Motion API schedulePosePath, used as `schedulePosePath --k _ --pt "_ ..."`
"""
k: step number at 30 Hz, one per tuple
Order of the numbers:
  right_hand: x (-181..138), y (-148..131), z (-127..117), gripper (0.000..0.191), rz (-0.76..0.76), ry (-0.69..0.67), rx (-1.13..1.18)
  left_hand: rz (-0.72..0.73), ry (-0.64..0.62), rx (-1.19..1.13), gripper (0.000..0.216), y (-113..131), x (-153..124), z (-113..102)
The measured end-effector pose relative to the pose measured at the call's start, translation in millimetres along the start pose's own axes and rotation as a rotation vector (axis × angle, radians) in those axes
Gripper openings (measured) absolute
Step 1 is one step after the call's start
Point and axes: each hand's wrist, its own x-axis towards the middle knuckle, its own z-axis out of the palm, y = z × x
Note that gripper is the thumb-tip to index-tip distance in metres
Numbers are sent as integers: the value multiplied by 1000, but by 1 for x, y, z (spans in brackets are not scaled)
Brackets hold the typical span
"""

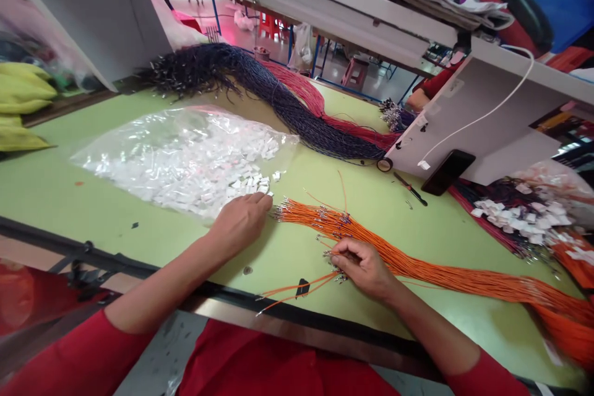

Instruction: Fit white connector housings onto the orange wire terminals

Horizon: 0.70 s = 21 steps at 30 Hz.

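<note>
At the mouth of a clear plastic bag [153,136], my left hand [245,219] has its fingers curled together beside loose white plastic connector housings [250,183]. Its fingertips are partly hidden, so whatever they hold does not show. My right hand [364,265] is closed in a pinch on orange wires with metal terminals at their ends; a few orange wires [297,286] stick out leftward below it. Just behind that hand runs a long bundle of orange wires [417,266], its terminal tips [278,211] close to my left fingers.
Dark blue wires [278,96] and red wires [306,96] lie along the back of the green table [185,260]. At right are a knife-like tool [411,189], a black phone [448,172] leaning on a panel, and wires with white housings [524,219]. Another person's hand [417,100] shows behind the panel.
</note>
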Motion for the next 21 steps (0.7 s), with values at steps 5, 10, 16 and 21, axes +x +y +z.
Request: schedulePosePath --k 5,10,16,21 --pt "1 0 3 29 115 32 156 -61 77 -459 30 21 -8 -6" --pt "1 -2 4 32 164 66 228 -435 -195 -1497 17 64 -12 2" --pt "0 -5 5 30 153 113 243 -654 -367 -1900 22 96 -15 14" --pt "-2 -4 7 22 98 163 229 -753 -394 -1930 21 102 -18 15"
